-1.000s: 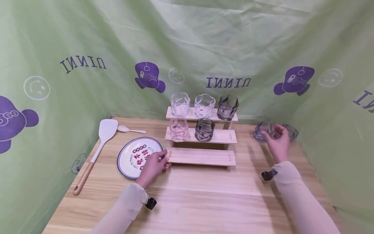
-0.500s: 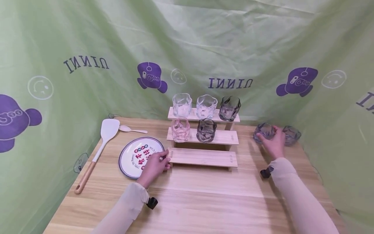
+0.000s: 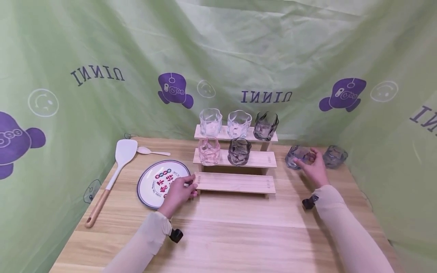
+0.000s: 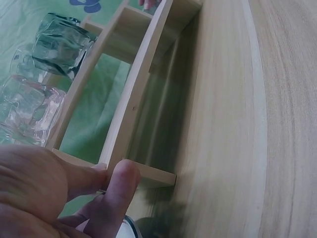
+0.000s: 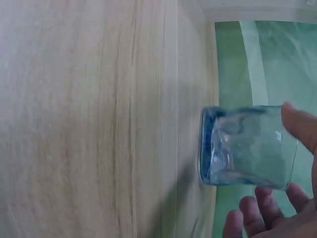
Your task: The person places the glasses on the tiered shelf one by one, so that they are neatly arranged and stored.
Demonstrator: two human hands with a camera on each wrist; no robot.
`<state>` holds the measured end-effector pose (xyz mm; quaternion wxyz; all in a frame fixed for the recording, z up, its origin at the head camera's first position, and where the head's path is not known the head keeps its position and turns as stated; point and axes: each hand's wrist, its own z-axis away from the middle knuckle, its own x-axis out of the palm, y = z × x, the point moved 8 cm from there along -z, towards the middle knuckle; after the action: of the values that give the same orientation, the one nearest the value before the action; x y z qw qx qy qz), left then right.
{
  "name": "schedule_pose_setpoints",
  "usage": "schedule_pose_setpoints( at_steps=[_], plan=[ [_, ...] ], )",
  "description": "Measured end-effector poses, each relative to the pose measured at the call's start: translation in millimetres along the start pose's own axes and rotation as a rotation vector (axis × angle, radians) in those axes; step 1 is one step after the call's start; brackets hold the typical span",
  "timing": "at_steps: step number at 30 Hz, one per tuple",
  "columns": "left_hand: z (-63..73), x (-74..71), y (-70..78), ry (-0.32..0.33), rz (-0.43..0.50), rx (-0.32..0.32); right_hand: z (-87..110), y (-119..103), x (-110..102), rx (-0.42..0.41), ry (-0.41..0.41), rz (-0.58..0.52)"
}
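On the right side of the table my right hand [image 3: 316, 171] holds a clear bluish glass [image 3: 294, 158] between thumb and fingers. In the right wrist view this bluish glass [image 5: 247, 148] appears sideways, its base close to the tabletop; whether it touches cannot be told. My left hand [image 3: 177, 195] pinches the left end of the lowest step of a three-tier wooden stand [image 3: 235, 182]. Two clear glasses [image 3: 210, 123] and a dark grey glass [image 3: 265, 127] stand on the top tier. On the middle tier are a pink glass [image 3: 209, 152] and another dark grey glass [image 3: 239, 152].
Just right of my right hand stands another greyish-blue glass [image 3: 335, 157]. A printed plate [image 3: 148, 189] lies left of the stand, partly behind my left hand. Farther left are a white spatula [image 3: 126, 151] with a wooden handle and a small spoon [image 3: 145, 150]. Green curtain [image 3: 218, 45] encloses the table.
My right hand has shifted left with the bluish glass, widening the gap to the greyish-blue glass beside it. My left hand keeps its hold on the stand.
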<state>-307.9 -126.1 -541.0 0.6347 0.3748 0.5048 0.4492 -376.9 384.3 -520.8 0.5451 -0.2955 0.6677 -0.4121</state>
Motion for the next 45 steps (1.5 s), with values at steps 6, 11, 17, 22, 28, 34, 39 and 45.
schedule_pose_setpoints(
  at_steps=[6, 11, 17, 22, 28, 34, 39, 45],
  plan=[
    [1.3, 0.2, -0.7, 0.005, 0.01, 0.008, 0.2, 3, 6, -0.006, -0.001, 0.044],
    [1.3, 1.5, -1.8, -0.005, 0.017, 0.015, 0.3, 2, 11, -0.015, -0.035, 0.066],
    [2.3, 3.1, -4.6, -0.021, 0.02, 0.008, 1.5, 5, 16, -0.015, -0.019, 0.061],
    [2.9, 2.1, -4.9, -0.017, 0.015, 0.016, 2.3, 8, 17, -0.03, -0.012, 0.098],
    [4.0, 2.3, -3.6, -0.014, -0.008, 0.027, 3.1, 5, 20, -0.078, -0.067, 0.002],
    [3.8, 2.2, -3.1, -0.013, -0.021, 0.023, 3.8, 3, 19, -0.076, -0.067, -0.057],
    [3.9, 1.6, -2.4, -0.014, -0.026, 0.028, 4.1, 5, 19, -0.051, -0.059, -0.037],
    [3.3, 0.0, -1.8, -0.008, -0.028, 0.036, 7.4, 6, 18, -0.051, -0.038, -0.032]
  ],
)
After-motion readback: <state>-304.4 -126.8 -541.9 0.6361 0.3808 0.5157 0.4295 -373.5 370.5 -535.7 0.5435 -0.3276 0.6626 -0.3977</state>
